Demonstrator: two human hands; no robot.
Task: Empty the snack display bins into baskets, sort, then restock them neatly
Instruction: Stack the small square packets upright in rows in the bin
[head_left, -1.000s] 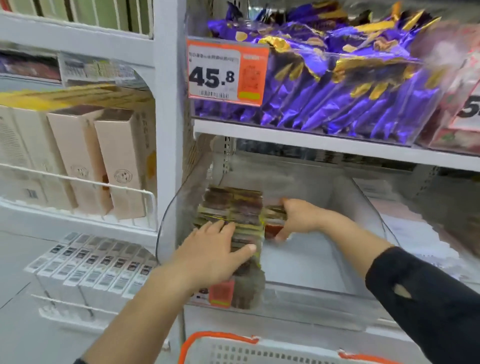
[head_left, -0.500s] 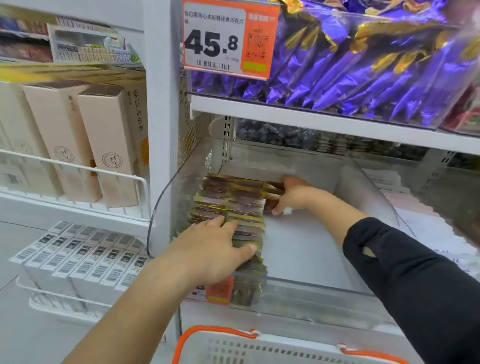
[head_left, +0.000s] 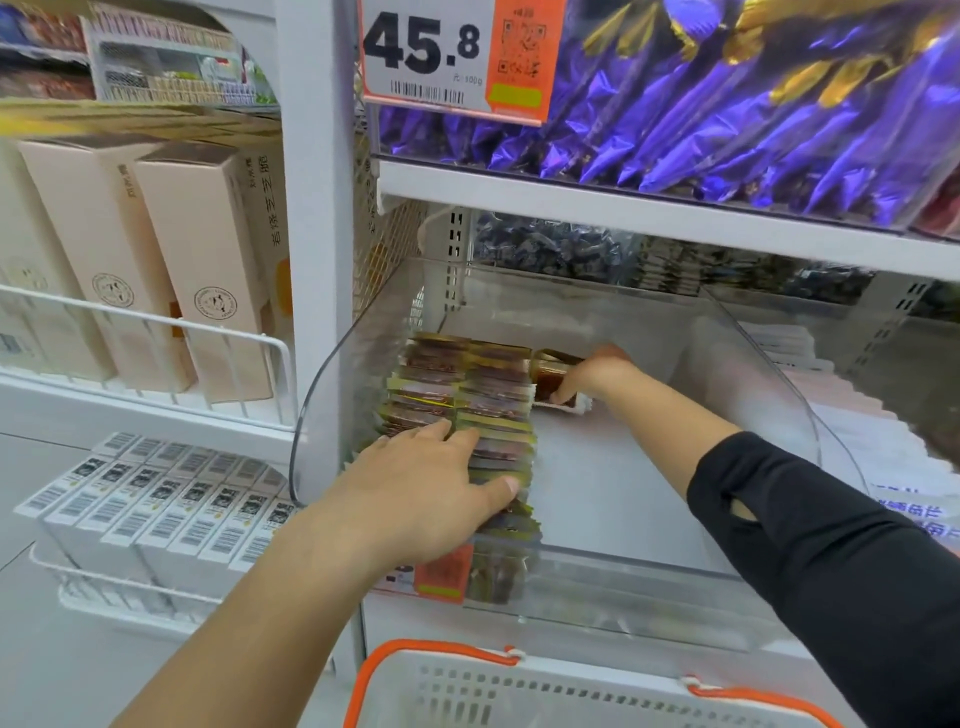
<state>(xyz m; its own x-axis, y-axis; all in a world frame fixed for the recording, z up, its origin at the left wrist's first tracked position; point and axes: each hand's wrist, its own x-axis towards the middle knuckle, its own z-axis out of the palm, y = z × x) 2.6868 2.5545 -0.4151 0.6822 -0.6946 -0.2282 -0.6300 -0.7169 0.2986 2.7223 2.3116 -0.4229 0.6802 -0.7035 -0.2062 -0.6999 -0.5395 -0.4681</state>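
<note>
The left hand (head_left: 415, 499) lies flat with straight fingers on the near part of the packet rows (head_left: 467, 415), pressing them against the left wall of the clear bin (head_left: 753, 389). The right hand (head_left: 592, 374) is far inside the bin and pinches one dark packet (head_left: 550, 382) just beside the far end of the rows. The step seems to be restocking: packets are being lined up neatly. The right part of the bin is bare. The white basket (head_left: 571, 691) waits below. Next, the packet should probably be placed upright to start another row, while the left hand keeps the rows from falling.
</note>
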